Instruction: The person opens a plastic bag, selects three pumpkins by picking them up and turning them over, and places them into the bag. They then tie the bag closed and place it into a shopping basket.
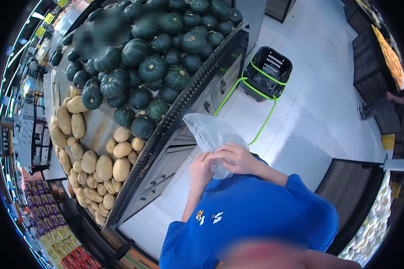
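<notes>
A clear plastic bag (211, 130) is held in front of my blue shirt, its loose upper part spreading away from me. My left hand (201, 168) is closed on the bag's near side. Beside it, my right hand (234, 158) grips the same film, its fingers bent over it and close to my left fingers. The lower end of the bag hangs below both hands, against the shirt. Just left of the hands runs the black edge of a produce stand (166, 116), with potatoes (104, 168) and dark green squashes (152, 68) piled on it.
On the tiled floor stands a black shopping basket (260, 74) with a bright green cord (267, 121) tied to it. A clear package lies inside. Shelves of packaged goods (42, 210) are at the left. Dark display stands (345, 197) line the right.
</notes>
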{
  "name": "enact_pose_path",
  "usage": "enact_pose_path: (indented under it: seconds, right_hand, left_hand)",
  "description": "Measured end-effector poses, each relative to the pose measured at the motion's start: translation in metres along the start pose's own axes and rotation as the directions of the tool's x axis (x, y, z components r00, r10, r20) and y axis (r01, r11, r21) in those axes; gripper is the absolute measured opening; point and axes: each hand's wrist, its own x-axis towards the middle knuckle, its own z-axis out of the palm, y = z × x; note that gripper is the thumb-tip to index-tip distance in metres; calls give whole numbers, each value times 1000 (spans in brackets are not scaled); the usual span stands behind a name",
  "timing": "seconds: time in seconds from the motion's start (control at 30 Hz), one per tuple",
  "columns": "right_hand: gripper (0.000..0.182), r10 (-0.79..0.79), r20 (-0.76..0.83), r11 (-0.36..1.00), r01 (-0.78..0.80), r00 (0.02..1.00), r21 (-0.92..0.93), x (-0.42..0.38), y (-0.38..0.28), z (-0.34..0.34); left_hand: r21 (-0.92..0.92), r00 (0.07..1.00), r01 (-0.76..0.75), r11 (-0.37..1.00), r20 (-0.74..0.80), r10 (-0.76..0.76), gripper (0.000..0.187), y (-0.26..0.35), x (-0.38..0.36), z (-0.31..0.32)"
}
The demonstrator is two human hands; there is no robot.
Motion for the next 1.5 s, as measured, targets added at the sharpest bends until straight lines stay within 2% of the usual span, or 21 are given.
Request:
enact_pose_path:
  seconds: [0.1, 0.2, 0.33, 0.4, 0.47, 0.5, 0.6, 0.67, 0.7, 0.73, 0.77, 0.83, 0.97, 1.03, 1.07, 1.1, 1.2, 1.33, 1.4, 1.43, 1.5]
  right_hand:
    - [55, 23, -28, 996, -26, 999, -87, 2, -7, -5]
    - [87, 72, 264, 975, -12, 962, -221, 2, -1, -6]
    - [82, 64, 123, 971, -33, 990, -236, 3, 21, 6]
    - [80, 256, 147, 930, -202, 955, -307, 0, 29, 5]
    - [79, 364, 87, 879, -311, 928, -363, -1, 35, 3]
    - [77, 454, 40, 821, -400, 890, -407, -3, 38, 4]
    - [75, 652, 10, 677, -575, 758, -459, -20, 52, 15]
    - [73, 797, -10, 520, -694, 604, -497, -25, 48, 21]
    - [73, 810, -9, 505, -705, 587, -498, -33, 48, 28]
    - [74, 799, -90, 498, -738, 594, -455, -45, 51, 36]
    - [74, 787, -171, 492, -769, 593, -409, -54, 51, 44]
    - [72, 808, -246, 447, -829, 536, -336, -61, 46, 54]
    - [66, 743, -513, 432, -894, 429, -122, -77, 49, 80]
    - [65, 736, -564, 413, -909, 375, -66, -69, 41, 77]
    - [63, 728, -602, 404, -915, 328, -10, -65, 38, 76]
    - [63, 729, -605, 400, -917, 320, -4, -65, 39, 78]
    - [65, 729, -653, 335, -939, 206, 77, -81, 42, 86]
    - [63, 744, -665, 231, -958, 60, 172, -100, 52, 98]
    - [62, 763, -647, 189, -951, -14, 243, -109, 59, 106]
    - [62, 763, -646, 184, -952, -19, 245, -112, 61, 109]
    - [62, 806, -590, 145, -950, -49, 277, -114, 58, 115]
  left_hand:
    - [52, 993, 105, 993, -53, -102, 26, 1, 1, 4]
    - [-198, 933, 338, 920, -52, -355, 22, 5, 8, 3]
    - [-253, 971, 236, 938, 97, -218, 29, -26, 15, 24]
    - [-370, 957, 249, 895, 236, -168, 31, -45, 24, 35]
    - [-560, 850, 384, 734, 525, -43, 40, -62, 42, 42]
    - [-744, 841, 442, 501, 538, 58, 45, -97, 35, 82]
    - [-496, 502, 859, 125, 865, -14, 33, -154, 43, 130]
    - [-147, 612, 507, 849, 756, -235, 30, -223, 14, 202]
    - [49, 526, 331, 942, 819, -228, 29, -238, 6, 208]
    - [215, 438, 106, 971, 867, -240, 28, -255, -1, 213]
    - [137, 316, 169, 976, 931, -185, 26, -293, -18, 245]
    - [24, 323, 295, 955, 938, -124, 28, -315, -15, 248]
    - [289, 373, 376, 881, 822, -429, 34, -345, -2, 293]
    - [231, 276, 722, 652, 768, -578, 33, -367, 2, 342]
    - [193, 99, 851, 488, 855, -509, 32, -364, 19, 348]
    - [198, 95, 847, 493, 856, -507, 32, -372, 18, 371]
    - [52, -80, 997, -64, 794, -603, 52, -413, -12, 460]
    - [-48, -101, 972, -230, 800, -592, 58, -377, 26, 430]
    - [-207, 133, 971, -121, 885, -446, 64, -378, 24, 443]
    - [-202, 129, 972, -122, 887, -444, 64, -374, 26, 450]
    - [-343, 52, 846, -409, 815, -577, 67, -362, 30, 461]
